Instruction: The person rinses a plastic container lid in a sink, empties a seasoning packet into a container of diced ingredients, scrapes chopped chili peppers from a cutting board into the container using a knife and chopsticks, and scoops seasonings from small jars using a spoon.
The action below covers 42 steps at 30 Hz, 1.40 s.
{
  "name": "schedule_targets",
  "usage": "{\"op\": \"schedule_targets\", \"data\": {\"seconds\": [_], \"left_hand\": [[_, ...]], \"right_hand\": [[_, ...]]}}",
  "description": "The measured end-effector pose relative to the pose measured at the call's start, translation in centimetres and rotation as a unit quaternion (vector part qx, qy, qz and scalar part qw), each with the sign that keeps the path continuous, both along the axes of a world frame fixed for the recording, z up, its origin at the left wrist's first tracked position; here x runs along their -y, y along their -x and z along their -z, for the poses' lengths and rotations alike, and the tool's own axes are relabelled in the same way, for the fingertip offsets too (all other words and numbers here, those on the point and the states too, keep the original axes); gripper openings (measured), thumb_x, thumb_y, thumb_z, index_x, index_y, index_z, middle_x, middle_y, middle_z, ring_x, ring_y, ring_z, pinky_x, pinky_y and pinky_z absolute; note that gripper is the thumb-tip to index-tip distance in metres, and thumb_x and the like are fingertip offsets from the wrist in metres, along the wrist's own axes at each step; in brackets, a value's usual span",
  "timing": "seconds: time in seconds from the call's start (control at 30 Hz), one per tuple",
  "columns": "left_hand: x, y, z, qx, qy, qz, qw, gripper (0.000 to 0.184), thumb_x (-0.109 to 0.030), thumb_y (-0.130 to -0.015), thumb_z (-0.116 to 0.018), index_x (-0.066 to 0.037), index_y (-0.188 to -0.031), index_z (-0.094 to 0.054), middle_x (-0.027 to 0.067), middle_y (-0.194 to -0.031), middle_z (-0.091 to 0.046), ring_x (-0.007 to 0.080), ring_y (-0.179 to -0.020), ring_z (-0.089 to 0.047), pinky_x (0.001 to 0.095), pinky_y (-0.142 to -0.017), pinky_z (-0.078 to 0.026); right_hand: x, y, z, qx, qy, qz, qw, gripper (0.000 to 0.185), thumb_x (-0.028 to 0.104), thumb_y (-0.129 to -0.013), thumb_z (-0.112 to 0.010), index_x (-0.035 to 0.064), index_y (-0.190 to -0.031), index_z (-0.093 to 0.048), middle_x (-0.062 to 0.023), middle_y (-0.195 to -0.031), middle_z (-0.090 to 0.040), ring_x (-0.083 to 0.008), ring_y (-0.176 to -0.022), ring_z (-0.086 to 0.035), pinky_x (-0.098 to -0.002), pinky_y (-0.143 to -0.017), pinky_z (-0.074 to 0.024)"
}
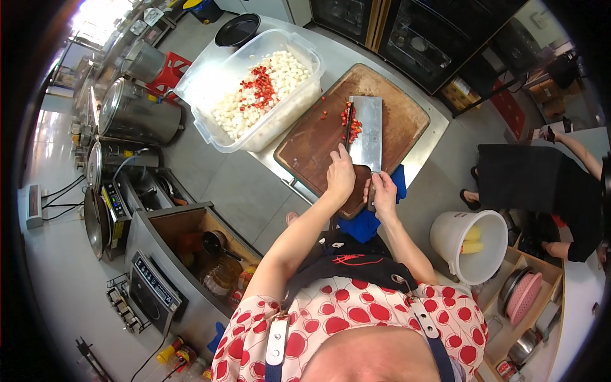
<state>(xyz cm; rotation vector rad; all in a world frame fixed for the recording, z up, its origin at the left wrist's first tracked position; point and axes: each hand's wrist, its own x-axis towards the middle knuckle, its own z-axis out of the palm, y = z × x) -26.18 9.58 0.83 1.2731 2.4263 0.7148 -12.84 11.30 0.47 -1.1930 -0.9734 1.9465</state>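
My right hand [382, 194] is closed round the handle of a broad cleaver [368, 130], whose blade lies nearly flat over the wooden cutting board [401, 118]. My left hand [340, 170] grips a long narrow black tool [349, 134] standing along the blade's left side; its exact kind is unclear. Chopped red chili [354, 127] is gathered between the two, with a few bits scattered to the left. Beside the board, a clear plastic tub [251, 143] holds many small white pieces [229, 114], topped by a heap of chopped red chili [259, 88].
Board and tub rest on a metal table [428, 141]. A black tray [237, 30] sits behind the tub. A blue cloth [361, 224] hangs at the near edge. A white bucket [453, 239] stands at right; another person [528, 191] is farther right.
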Motion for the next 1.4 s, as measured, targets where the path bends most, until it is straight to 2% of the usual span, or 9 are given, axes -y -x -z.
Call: {"op": "schedule_targets", "data": {"seconds": [0.3, 0.67, 0.8, 0.83, 0.93, 1.1, 1.2, 1.27, 1.4], "left_hand": [[0.5, 0.0, -3.4, -0.002, -0.025, 0.03, 0.999, 0.05, -0.001, -0.083, -0.046, 0.009, -0.13, -0.033, 0.026, -0.099, -0.047, 0.0417, -0.07, -0.062, 0.0466, -0.06, -0.052], [1.7, 10.3, -14.9, -0.102, -0.181, -0.042, 0.977, 0.031, -0.01, -0.089, -0.049, 0.006, -0.115, -0.047, 0.0276, -0.092, -0.055, 0.0436, -0.078, -0.059, 0.0467, -0.066, -0.05], [2.9, 20.9, -14.5, -0.13, -0.044, -0.067, 0.988, 0.021, -0.008, -0.086, -0.049, 0.005, -0.102, -0.051, 0.0294, -0.094, -0.055, 0.0427, -0.084, -0.061, 0.0483, -0.074, -0.051], [3.7, 22.5, -14.8, -0.14, -0.043, -0.078, 0.986, 0.022, -0.01, -0.086, -0.05, 0.005, -0.102, -0.053, 0.0309, -0.096, -0.055, 0.0429, -0.085, -0.061, 0.049, -0.077, -0.05], [5.6, 24.8, -16.3, -0.146, -0.055, -0.093, 0.983, 0.023, -0.014, -0.086, -0.052, 0.005, -0.098, -0.056, 0.0298, -0.094, -0.058, 0.0446, -0.085, -0.059, 0.0485, -0.079, -0.048], [7.9, 21.9, -17.7, -0.032, -0.201, -0.018, 0.979, 0.023, -0.009, -0.087, -0.054, 0.005, -0.105, -0.057, 0.0267, -0.081, -0.056, 0.039, -0.078, -0.058, 0.0457, -0.069, -0.044], [9.7, 17.2, -16.5, 0.01, -0.237, 0.059, 0.97, 0.029, -0.009, -0.087, -0.054, 0.003, -0.113, -0.057, 0.0241, -0.08, -0.056, 0.0379, -0.076, -0.057, 0.0428, -0.07, -0.044], [10.7, 14.2, -13.2, 0.065, -0.209, 0.066, 0.973, 0.032, -0.01, -0.089, -0.054, -0.002, -0.12, -0.057, 0.0164, -0.071, -0.056, 0.0246, -0.063, -0.054, 0.0335, -0.062, -0.044], [9.7, 10.2, -7.3, 0.145, -0.125, 0.033, 0.981, 0.037, -0.012, -0.089, -0.054, 0.0, -0.124, -0.052, 0.0217, -0.082, -0.058, 0.03, -0.074, -0.059, 0.0361, -0.072, -0.047]], "right_hand": [[0.3, -0.6, -3.2, -0.038, 0.006, 0.017, 0.999, 0.017, 0.021, -0.095, -0.05, 0.0047, -0.099, -0.051, -0.0043, -0.072, -0.055, -0.0109, -0.053, -0.053, -0.0252, -0.042, -0.0458], [-1.3, 9.0, -17.9, -0.053, -0.109, -0.109, 0.987, 0.017, 0.017, -0.094, -0.049, 0.0014, -0.099, -0.05, -0.0039, -0.071, -0.053, -0.0104, -0.051, -0.052, -0.0241, -0.042, -0.0447], [-3.9, 17.6, -19.8, 0.126, -0.259, -0.218, 0.933, 0.024, 0.013, -0.088, -0.051, -0.0014, -0.108, -0.048, -0.0036, -0.066, -0.051, -0.011, -0.049, -0.05, -0.0257, -0.041, -0.0397], [-4.5, 19.1, -19.9, 0.175, -0.284, -0.226, 0.915, 0.028, 0.012, -0.085, -0.051, -0.0058, -0.107, -0.047, -0.0116, -0.072, -0.055, -0.0169, -0.051, -0.055, -0.0312, -0.044, -0.0455], [-4.5, 20.8, -20.1, 0.186, -0.332, -0.19, 0.905, 0.029, 0.011, -0.085, -0.05, -0.0057, -0.109, -0.046, -0.0132, -0.074, -0.056, -0.0175, -0.052, -0.056, -0.0318, -0.043, -0.0451], [-5.6, 13.5, -19.0, 0.006, -0.17, -0.169, 0.971, 0.019, 0.014, -0.093, -0.051, 0.0003, -0.105, -0.05, -0.0036, -0.073, -0.054, -0.0091, -0.052, -0.05, -0.0234, -0.041, -0.043], [-5.6, 6.0, -17.2, 0.003, -0.143, -0.127, 0.982, 0.017, 0.015, -0.094, -0.051, 0.0016, -0.105, -0.051, -0.0027, -0.073, -0.054, -0.0084, -0.053, -0.05, -0.0229, -0.041, -0.0432], [-6.3, 1.2, -14.0, 0.028, -0.13, -0.111, 0.985, 0.017, 0.016, -0.093, -0.052, 0.0021, -0.104, -0.052, -0.0022, -0.072, -0.054, -0.0083, -0.052, -0.051, -0.0227, -0.041, -0.0431], [-8.5, -4.9, -7.5, 0.098, -0.113, -0.098, 0.984, 0.017, 0.017, -0.093, -0.052, 0.0023, -0.102, -0.053, -0.0017, -0.07, -0.054, -0.0085, -0.051, -0.05, -0.0226, -0.041, -0.043]]}}
